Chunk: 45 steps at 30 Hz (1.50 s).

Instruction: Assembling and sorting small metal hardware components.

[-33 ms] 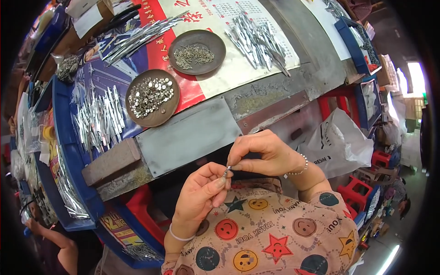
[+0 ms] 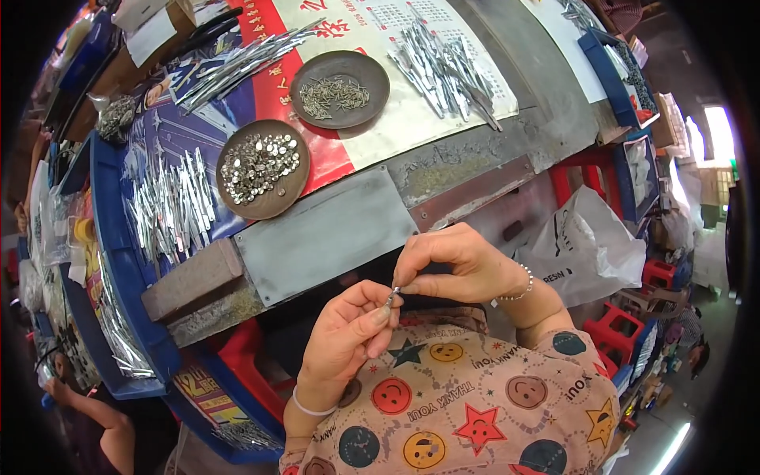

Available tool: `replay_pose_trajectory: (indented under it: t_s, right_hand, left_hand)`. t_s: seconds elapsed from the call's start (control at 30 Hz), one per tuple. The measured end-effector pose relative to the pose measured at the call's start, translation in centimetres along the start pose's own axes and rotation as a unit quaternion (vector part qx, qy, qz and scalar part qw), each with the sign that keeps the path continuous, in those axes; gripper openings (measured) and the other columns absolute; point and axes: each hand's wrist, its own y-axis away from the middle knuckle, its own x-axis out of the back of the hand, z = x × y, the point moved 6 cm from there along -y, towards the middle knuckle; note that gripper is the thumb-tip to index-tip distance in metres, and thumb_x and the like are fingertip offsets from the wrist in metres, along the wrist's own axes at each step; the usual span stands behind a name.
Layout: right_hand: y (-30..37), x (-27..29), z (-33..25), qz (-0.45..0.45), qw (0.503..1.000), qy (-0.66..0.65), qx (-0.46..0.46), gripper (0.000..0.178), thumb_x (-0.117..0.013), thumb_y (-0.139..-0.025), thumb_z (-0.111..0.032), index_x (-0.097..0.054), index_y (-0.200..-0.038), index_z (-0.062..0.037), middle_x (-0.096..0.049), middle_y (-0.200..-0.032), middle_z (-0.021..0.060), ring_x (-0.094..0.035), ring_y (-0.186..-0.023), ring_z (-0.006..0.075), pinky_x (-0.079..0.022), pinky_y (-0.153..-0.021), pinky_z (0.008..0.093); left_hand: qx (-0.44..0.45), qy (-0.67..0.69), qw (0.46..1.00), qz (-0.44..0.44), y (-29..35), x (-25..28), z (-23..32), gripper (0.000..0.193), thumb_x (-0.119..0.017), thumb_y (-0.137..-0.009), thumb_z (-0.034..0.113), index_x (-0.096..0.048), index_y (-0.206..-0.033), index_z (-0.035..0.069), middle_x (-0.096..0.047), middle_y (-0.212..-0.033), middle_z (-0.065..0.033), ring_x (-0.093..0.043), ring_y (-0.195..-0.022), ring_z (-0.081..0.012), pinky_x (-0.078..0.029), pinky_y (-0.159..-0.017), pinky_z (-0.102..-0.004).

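Observation:
In front of my body, just off the table's near edge, my left hand pinches a small shiny metal piece between thumb and fingers. My right hand is closed on the piece's upper end, its fingertips meeting the left ones. Most of the piece is hidden by fingers, so its exact kind does not show. Beyond the hands lies a smooth grey metal plate. One brown dish holds small round silvery discs; another dark dish holds thin metal pins.
Slim metal strips lie in piles at left, back left and back right. A rusty metal block sits on the near edge. Blue trays flank the table. A white plastic bag and red stools are at right. Another person's arm shows lower left.

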Motion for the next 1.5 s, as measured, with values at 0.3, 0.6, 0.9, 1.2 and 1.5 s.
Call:
replay_pose_trajectory:
  t_s: [0.3, 0.6, 0.9, 1.2, 1.5]
  right_hand:
    - [-0.4, 0.6, -0.1, -0.045, 0.999, -0.002, -0.013, 0.007, -0.067, -0.08, -0.001, -0.062, -0.086, -0.0017, -0.065, -0.081, 0.0067, -0.063, -0.074, 0.0191, -0.049, -0.065, 0.0278]
    - [-1.0, -0.1, -2.4, -0.127, 0.972, 0.175, 0.098, 0.014, -0.062, -0.078, -0.005, -0.062, -0.092, -0.0045, -0.062, -0.08, 0.0079, -0.059, -0.069, 0.0263, -0.047, -0.062, 0.035]
    - [-2.4, 0.2, -3.3, -0.172, 0.976, 0.089, 0.099, 0.015, -0.065, -0.077, -0.003, -0.061, -0.091, -0.0041, -0.062, -0.078, 0.0072, -0.06, -0.07, 0.0263, -0.047, -0.062, 0.0351]
    - [-2.3, 1.1, -2.8, -0.082, 0.978, 0.188, 0.032, 0.016, -0.07, -0.071, -0.001, -0.062, -0.084, -0.0053, -0.063, -0.078, 0.0067, -0.062, -0.072, 0.0262, -0.049, -0.061, 0.0337]
    - [-2.4, -1.0, -2.4, -0.14, 0.98, 0.123, 0.067, 0.018, -0.062, -0.079, -0.004, -0.054, -0.096, -0.005, -0.059, -0.08, 0.0101, -0.059, -0.074, 0.0308, -0.047, -0.062, 0.0373]
  left_hand:
    - [0.012, -0.007, 1.0, 0.0, -0.3, -0.3, 0.0, 0.017, -0.057, -0.09, 0.008, -0.055, -0.103, -0.004, -0.057, -0.082, -0.0064, -0.042, -0.05, -0.0059, -0.032, -0.045, -0.0162]
    - [0.028, -0.045, 0.998, 0.025, -0.3, 0.4, 0.0, 0.016, -0.058, -0.09, 0.008, -0.055, -0.102, -0.003, -0.059, -0.083, -0.0063, -0.044, -0.051, -0.0055, -0.034, -0.046, -0.0162]
    - [0.031, -0.058, 0.998, 0.014, 0.1, -0.8, 0.8, 0.016, -0.057, -0.091, 0.008, -0.054, -0.102, -0.002, -0.059, -0.083, -0.006, -0.046, -0.053, -0.0053, -0.036, -0.048, -0.0172]
    - [0.0, -0.13, 0.989, 0.07, 1.2, 0.9, 1.8, 0.019, -0.058, -0.091, 0.01, -0.056, -0.106, -0.002, -0.058, -0.082, -0.0037, -0.044, -0.054, -0.0035, -0.036, -0.049, -0.016]
    - [0.011, -0.087, 0.996, 0.015, 1.3, 0.8, 1.1, 0.015, -0.056, -0.091, 0.008, -0.056, -0.103, -0.002, -0.057, -0.084, -0.0045, -0.044, -0.054, -0.0039, -0.036, -0.049, -0.0158]
